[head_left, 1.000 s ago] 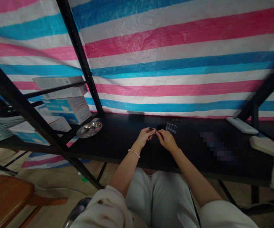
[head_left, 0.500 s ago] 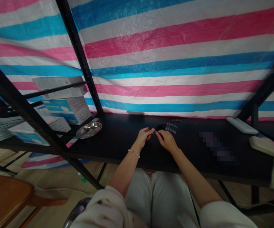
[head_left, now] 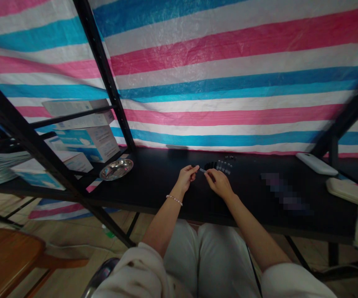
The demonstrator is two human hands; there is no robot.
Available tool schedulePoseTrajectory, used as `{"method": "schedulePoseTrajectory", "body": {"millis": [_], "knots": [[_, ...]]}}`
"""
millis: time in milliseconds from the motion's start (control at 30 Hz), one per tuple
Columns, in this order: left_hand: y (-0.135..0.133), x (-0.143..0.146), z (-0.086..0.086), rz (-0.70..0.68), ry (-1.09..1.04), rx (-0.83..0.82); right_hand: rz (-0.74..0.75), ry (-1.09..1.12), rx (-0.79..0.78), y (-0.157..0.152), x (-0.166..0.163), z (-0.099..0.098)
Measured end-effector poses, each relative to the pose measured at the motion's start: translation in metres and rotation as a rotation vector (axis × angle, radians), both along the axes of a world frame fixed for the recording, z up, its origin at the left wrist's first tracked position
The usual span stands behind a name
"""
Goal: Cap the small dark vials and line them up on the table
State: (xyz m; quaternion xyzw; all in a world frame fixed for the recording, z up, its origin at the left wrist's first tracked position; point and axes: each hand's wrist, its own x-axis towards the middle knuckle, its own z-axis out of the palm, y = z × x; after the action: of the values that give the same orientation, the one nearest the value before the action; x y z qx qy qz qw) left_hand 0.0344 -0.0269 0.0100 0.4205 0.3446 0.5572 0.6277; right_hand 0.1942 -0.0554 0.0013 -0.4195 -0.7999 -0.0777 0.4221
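Note:
Over the black table, my left hand (head_left: 186, 177), with a beaded bracelet at the wrist, is closed in a pinch on the dark end of a small slim tube (head_left: 202, 170). My right hand (head_left: 218, 182) pinches the tube's pale, clear-looking end from the other side. The middle of the tube shows between the fingertips; the fingers hide its ends. Just beyond my right hand lies a row of several small tubes (head_left: 224, 166), some dark and some clear. A few tiny pieces (head_left: 230, 157) rest behind that row, too small to name.
A shiny metal dish (head_left: 116, 170) sits left on the black table (head_left: 154, 182). Stacked boxes (head_left: 87, 142) stand past the black frame post. At right are a white oblong object (head_left: 317, 164), a white power strip (head_left: 348, 191) with a cable, and a blurred-out patch. Striped sheeting hangs behind.
My hands have drawn slightly apart, the left one a little to the left. More of the tube's pale middle shows between the fingers.

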Motion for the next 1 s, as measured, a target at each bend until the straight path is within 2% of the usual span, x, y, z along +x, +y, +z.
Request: {"method": "schedulePoseTrajectory", "body": {"millis": [300, 667, 733, 867, 933, 1000], "knots": [[0.002, -0.001, -0.002, 0.031, 0.069, 0.016, -0.088, -0.03, -0.025, -0.001, 0.001, 0.0], [-0.003, 0.002, -0.004, -0.01, 0.242, 0.118, -0.043, -0.177, -0.028, 0.005, 0.001, -0.003], [-0.001, 0.002, -0.006, 0.046, 0.231, 0.121, -0.044, -0.164, -0.03, 0.006, 0.001, -0.005], [0.007, 0.0, -0.013, 0.321, 0.266, 0.092, -0.084, -0.037, 0.005, 0.007, 0.006, -0.006], [0.01, -0.002, -0.019, 0.395, 0.351, 0.102, -0.177, 0.117, 0.037, 0.009, 0.014, -0.006], [0.013, -0.003, -0.024, 0.396, 0.457, 0.133, -0.32, 0.301, 0.04, 0.011, 0.026, -0.006]]}}
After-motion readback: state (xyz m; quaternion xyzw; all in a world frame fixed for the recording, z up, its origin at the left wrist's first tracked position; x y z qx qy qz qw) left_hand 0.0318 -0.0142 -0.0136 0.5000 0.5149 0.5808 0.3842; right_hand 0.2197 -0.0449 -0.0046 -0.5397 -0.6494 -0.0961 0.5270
